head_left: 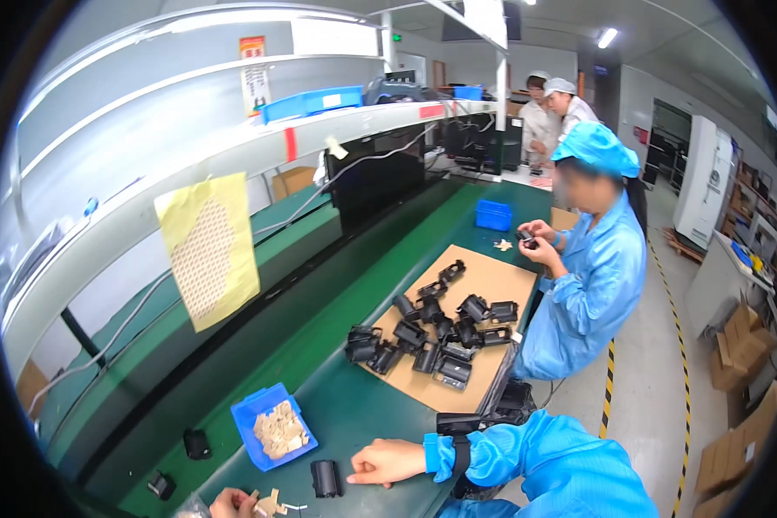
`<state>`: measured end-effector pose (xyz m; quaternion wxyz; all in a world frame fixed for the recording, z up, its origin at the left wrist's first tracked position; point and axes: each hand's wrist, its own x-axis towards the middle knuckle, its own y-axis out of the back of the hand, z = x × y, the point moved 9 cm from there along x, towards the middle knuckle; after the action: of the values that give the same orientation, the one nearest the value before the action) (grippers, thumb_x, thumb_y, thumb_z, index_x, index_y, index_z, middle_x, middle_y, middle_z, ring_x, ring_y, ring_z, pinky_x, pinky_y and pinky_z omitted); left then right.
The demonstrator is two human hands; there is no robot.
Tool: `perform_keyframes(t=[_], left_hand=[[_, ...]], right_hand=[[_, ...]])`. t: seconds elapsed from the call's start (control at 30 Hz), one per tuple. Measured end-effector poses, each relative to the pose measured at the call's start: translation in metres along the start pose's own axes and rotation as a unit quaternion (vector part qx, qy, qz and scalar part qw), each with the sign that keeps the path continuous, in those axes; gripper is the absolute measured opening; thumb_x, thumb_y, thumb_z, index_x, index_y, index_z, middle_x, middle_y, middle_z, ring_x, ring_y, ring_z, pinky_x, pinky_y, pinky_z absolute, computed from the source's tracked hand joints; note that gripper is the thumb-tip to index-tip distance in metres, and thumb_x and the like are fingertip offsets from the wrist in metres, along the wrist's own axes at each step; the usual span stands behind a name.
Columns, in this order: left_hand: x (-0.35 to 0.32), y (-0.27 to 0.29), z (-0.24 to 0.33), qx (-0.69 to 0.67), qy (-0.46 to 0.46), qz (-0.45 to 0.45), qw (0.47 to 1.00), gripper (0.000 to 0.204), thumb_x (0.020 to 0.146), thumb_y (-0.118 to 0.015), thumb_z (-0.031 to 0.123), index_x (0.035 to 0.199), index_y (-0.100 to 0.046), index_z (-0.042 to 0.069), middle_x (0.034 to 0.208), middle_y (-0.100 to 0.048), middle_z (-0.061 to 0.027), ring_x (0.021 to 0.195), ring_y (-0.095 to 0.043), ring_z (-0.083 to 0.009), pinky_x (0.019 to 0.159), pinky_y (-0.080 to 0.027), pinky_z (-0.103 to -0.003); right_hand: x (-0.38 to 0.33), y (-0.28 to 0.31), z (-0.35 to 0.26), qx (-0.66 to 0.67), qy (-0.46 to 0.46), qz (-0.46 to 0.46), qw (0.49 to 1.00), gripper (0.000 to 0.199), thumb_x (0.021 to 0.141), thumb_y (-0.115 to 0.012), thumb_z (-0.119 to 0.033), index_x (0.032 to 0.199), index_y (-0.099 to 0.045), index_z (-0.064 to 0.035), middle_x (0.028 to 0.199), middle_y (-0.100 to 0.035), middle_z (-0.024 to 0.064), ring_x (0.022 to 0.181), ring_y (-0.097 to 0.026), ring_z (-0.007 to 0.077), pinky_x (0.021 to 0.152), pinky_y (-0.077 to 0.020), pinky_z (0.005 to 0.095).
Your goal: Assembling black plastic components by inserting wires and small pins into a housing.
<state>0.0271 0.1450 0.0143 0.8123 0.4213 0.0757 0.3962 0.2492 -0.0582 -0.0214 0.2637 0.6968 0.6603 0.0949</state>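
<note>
Black plastic housing (325, 478), a small ribbed cylinder-like part, stands on the green bench (354, 414) near its front edge, just beside the right hand (387, 461) and apart from it. The right hand is seen lying flat on the bench, fingers loosely curled and grasping nothing. The left hand (232, 502) is cut off by the lower edge of the view; small beige pads (270, 502) are seen at its fingertips, but whether any are pinched cannot be told. A blue tray (249, 414) of the same beige pieces sits just behind the housing, toward the left. More black housings (432, 332) are heaped on a cardboard sheet (492, 276) further along the bench, where a co-worker in blue (591, 285) handles one. Judged from this, the upright housing could be knocked over or rolled off the front edge by a careless sweep of the right hand, and loose pads could be scattered.
</note>
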Motion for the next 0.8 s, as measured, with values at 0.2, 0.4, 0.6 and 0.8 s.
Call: perform_keyframes(t=[0.2,0.4,0.6,0.8], left_hand=[[0.010,0.007,0.025,0.020,-0.038,0.023,0.999,0.012,0.091,-0.064,0.012,0.087,-0.063,0.000,0.073,-0.062,-0.0172,0.064,-0.057,-0.0284,0.063,-0.048,-0.038],[0.011,0.007,0.065,0.034,-0.033,-0.007,0.999,0.010,0.097,-0.055,0.010,0.101,-0.058,0.002,0.084,-0.063,-0.0208,0.073,-0.060,-0.0337,0.069,-0.049,-0.039],[-0.006,-0.015,0.081,-0.049,-0.060,0.017,0.997,0.008,0.096,-0.057,0.006,0.103,-0.058,0.003,0.088,-0.062,-0.0139,0.075,-0.060,-0.0218,0.070,-0.049,-0.032],[-0.019,-0.032,0.032,-0.440,0.094,0.108,0.887,0.016,0.084,-0.070,-0.001,0.096,-0.060,0.001,0.079,-0.066,-0.0058,0.071,-0.060,-0.0117,0.068,-0.048,-0.024]], right_hand=[[0.005,0.044,-0.082,-0.028,0.196,0.208,0.958,0.028,0.097,-0.057,-0.031,0.082,-0.056,-0.0071,0.058,-0.059,0.0075,0.052,-0.058,0.0275,0.050,-0.0419,0.0382],[0.037,0.006,-0.131,0.047,0.326,0.214,0.920,0.019,0.094,-0.058,-0.024,0.089,-0.055,-0.0051,0.083,-0.059,0.0098,0.071,-0.061,0.0283,0.060,-0.0457,0.0405],[0.052,-0.025,-0.118,-0.073,0.383,0.247,0.887,0.017,0.092,-0.059,-0.023,0.089,-0.057,-0.0057,0.090,-0.058,0.0089,0.077,-0.061,0.0272,0.065,-0.0479,0.0408],[0.051,-0.018,-0.118,-0.068,0.350,0.260,0.898,0.011,0.090,-0.065,-0.021,0.092,-0.064,-0.0104,0.083,-0.062,0.0054,0.077,-0.061,0.0259,0.064,-0.0505,0.0377]])
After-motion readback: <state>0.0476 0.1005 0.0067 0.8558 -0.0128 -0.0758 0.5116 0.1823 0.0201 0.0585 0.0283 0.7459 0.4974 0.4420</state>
